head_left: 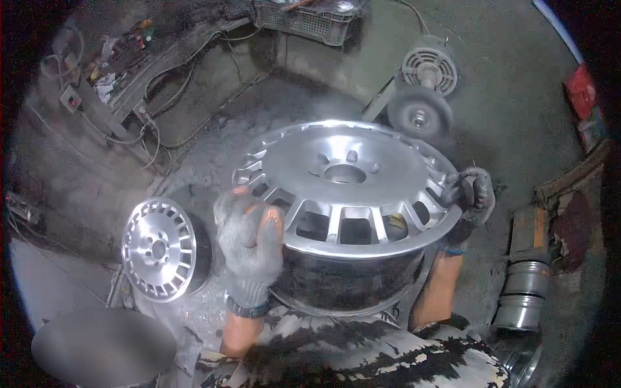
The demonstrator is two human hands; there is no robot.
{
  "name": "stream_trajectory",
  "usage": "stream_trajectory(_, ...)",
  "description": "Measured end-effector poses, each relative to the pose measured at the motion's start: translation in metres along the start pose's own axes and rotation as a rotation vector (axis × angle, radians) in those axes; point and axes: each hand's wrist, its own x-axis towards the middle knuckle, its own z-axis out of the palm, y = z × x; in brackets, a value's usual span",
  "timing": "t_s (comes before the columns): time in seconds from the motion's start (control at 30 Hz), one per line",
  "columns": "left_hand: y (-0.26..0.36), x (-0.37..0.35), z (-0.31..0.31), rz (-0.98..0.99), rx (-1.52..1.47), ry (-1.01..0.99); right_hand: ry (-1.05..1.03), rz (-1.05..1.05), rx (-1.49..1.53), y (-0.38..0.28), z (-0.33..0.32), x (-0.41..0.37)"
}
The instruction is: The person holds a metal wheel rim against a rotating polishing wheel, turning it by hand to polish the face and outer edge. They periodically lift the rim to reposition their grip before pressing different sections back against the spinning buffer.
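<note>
A large silver alloy wheel rim with slots around its outer edge is held up in front of me, tilted face up. My left hand, in a grey knit glove with worn orange fingertips, is closed on the rim's near left edge. At the opposite side my right hand, in a darker, dirty glove, is closed around the rim's right edge. Some of its fingers are hidden under the lip. Just beyond the rim's far right edge is a round buffing wheel, blurred as if spinning, on a motor.
Another slotted wheel rim stands on the floor at left. Shiny cylindrical metal parts are at right. A plastic crate sits at the back. Cables run along the left wall, and a red item is at far right.
</note>
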Motion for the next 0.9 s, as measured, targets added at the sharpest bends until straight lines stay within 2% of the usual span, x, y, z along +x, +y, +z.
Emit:
stream_trajectory(0.07, -0.002, -0.001, 0.005, 0.001, 0.005, 0.030, -0.004, -0.038, -0.067, 0.007, -0.002, 0.004)
stream_trajectory(0.17, -0.003, -0.001, 0.008, -0.031, 0.009, 0.038, 0.025, 0.035, -0.119, 0.024, -0.011, 0.019)
stream_trajectory(0.3, -0.004, 0.000, 0.010, -0.036, 0.017, 0.059, 0.014, 0.149, 0.276, 0.082, -0.040, 0.064)
stream_trajectory(0.4, -0.005, 0.000, 0.010, -0.021, 0.030, 0.059, -0.171, 0.245, 0.475, 0.125, -0.052, 0.102)
stream_trajectory(0.47, -0.004, 0.000, 0.009, -0.017, 0.014, 0.080, -0.240, 0.307, 0.540, 0.140, -0.044, 0.101)
stream_trajectory(0.57, 0.000, -0.002, 0.008, -0.047, 0.040, 0.065, -0.273, 0.331, 0.509, 0.147, -0.038, 0.097)
stream_trajectory(0.63, -0.002, -0.004, 0.015, -0.080, -0.002, 0.147, -0.270, 0.305, 0.455, 0.143, -0.039, 0.096)
stream_trajectory(0.77, -0.008, -0.003, 0.021, -0.088, -0.075, 0.256, -0.252, 0.151, 0.214, 0.126, -0.048, 0.087)
stream_trajectory(0.87, -0.039, -0.008, 0.021, -0.066, -0.187, 0.246, -0.246, 0.037, 0.015, 0.106, -0.066, 0.080)
stream_trajectory(0.9, -0.049, -0.010, 0.020, -0.114, -0.241, 0.228, -0.247, 0.034, 0.004, 0.095, -0.069, 0.077)
